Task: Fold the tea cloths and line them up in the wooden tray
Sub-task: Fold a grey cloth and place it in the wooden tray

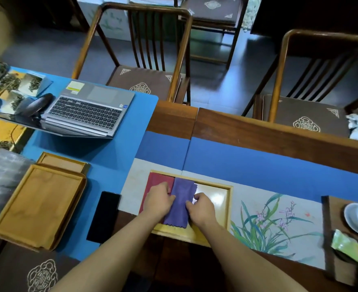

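We are setting the folded purple cloth (179, 204) into the wooden tray (228, 204), just beside the red cloth (159, 182) that already lies against the tray's left wall. Our left hand (160, 200) rests over the seam between the two cloths, fingers curled onto the purple one's left edge; our right hand (201, 206) pinches its right edge, though the fingertips are small here and we cannot tell how firm either hold is. The purple cloth's scalloped near edge hangs over the tray's front rim, so the next move seems to call for sliding it back and squaring it to the red one. To the right the tray floor lies bare and glossy, with room for more cloths. The phone (104, 216) lies left, well apart.
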